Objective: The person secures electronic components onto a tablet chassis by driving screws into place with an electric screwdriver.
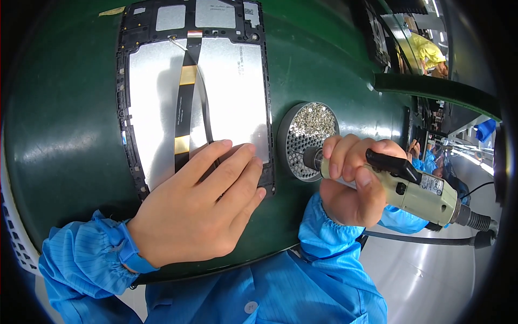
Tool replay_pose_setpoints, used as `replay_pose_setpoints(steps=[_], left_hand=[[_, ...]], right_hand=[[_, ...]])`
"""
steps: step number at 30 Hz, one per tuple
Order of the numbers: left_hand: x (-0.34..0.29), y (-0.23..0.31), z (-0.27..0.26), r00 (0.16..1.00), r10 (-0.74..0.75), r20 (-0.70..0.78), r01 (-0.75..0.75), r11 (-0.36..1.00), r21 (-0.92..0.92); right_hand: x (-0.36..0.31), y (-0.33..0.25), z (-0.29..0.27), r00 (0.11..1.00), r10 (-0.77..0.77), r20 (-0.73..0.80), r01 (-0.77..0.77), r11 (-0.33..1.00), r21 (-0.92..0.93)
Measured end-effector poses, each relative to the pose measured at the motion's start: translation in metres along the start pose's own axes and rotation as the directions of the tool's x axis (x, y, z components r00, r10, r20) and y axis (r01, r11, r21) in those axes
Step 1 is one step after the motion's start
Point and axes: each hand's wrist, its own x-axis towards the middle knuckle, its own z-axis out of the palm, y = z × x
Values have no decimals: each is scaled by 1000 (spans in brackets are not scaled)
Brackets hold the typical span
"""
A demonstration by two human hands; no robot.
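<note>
Lying flat with its fingers stretched and slightly parted, the left hand (199, 210), its cuff crossed by a blue wrist strap (132, 248), rests on the lower part of a flat rectangular tablet-like device (232, 102) with a silver metal back and black frame. To the right of the device, the right hand (359, 173) is closed around a pale green barrel-shaped power screwdriver (426, 200) with a black lever (393, 164); a white label (431, 184) with dark print sits on its body. Nearer the device's right edge stands a round grey dish (283, 137) of small silvery screws (313, 120), the screwdriver's nose over it; whether its tip touches them cannot be told. Along the device, a black ribbon cable (185, 110) with gold-coloured bands bears tiny pale print; faint grey characters (240, 60) mark the upper right of its metal back, and a white sticker (249, 12) with a square code fills its far right corner. Around the device spreads a green tabletop (65, 135); well beyond it, rightward, is a person in yellow clothing (427, 51).
</note>
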Motion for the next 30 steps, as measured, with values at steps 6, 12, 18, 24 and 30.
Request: replay_pose_setpoints(steps=[6, 12, 18, 24, 30], left_hand=[[0, -2, -3, 999, 39, -10, -39, 999, -18], [-3, -5, -2, 995, 97, -25, -98, 994, -47], [-8, -10, -6, 988, 150, -26, -151, 985, -83], [-11, -15, 1, 983, 155, -97, -166, 979, -115], [-15, -16, -8, 981, 150, -121, -169, 972, -167]], right_hand=[[0, 2, -1, 1000, -19, 22, 19, 1000, -7], [-2, 2, -3, 999, -32, -14, 32, 999, -39], [-8, -37, 14, 979, -44, 201, 44, 999, 5], [-21, -24, 40, 940, -19, 340, 30, 999, -28], [-24, -27, 52, 943, 16, 332, -5, 999, -33]])
